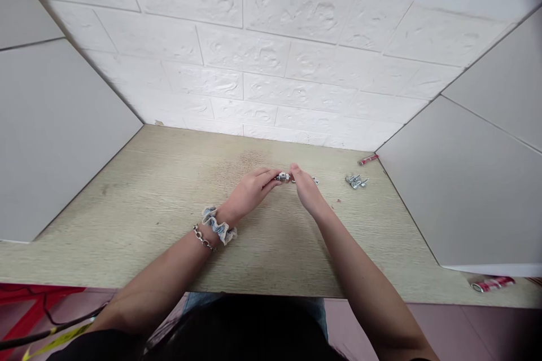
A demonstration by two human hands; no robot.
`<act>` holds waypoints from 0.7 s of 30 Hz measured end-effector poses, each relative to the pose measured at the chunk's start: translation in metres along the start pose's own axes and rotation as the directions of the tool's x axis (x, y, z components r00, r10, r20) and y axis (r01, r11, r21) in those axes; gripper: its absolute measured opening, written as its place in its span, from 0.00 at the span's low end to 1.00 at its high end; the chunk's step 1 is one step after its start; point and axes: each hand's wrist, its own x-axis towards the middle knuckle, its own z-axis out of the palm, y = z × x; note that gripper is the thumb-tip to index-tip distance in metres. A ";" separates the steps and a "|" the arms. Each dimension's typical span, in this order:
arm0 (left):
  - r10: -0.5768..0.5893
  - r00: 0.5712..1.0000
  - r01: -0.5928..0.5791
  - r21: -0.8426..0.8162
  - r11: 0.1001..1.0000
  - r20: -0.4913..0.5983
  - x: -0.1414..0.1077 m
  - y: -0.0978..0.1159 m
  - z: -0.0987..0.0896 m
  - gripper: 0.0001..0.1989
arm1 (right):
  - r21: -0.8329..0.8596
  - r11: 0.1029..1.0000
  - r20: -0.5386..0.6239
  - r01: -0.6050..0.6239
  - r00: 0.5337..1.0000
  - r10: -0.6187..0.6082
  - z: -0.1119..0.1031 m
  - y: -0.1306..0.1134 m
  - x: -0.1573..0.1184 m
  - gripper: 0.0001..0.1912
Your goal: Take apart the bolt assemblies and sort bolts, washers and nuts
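Over the middle of the tabletop, my left hand [254, 187] pinches a small silver bolt-like metal fitting [283, 176] between thumb and fingers. The fitting lies sideways and its exact kind is too small to make out. My right hand [305, 189] closes on its other end, with the thumb uppermost and most of its fingers hidden behind the hand. Just past the right hand, a few small metal pieces [315, 180] show on the table, partly covered by it.
Farther right on the wooden tabletop [169, 180] lies a small pile of silver bolts [356, 181]. A red cylinder [367, 159] rests by the right panel [486, 180], and another red cylinder [493, 284] near the front right edge. A white brick-patterned wall [266, 56] closes the back.
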 end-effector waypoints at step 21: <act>-0.025 1.000 0.025 -0.026 0.999 0.015 0.000 0.000 0.000 0.11 | 0.156 0.988 0.115 -0.016 0.993 -0.002 -0.003 -0.006 0.000 0.08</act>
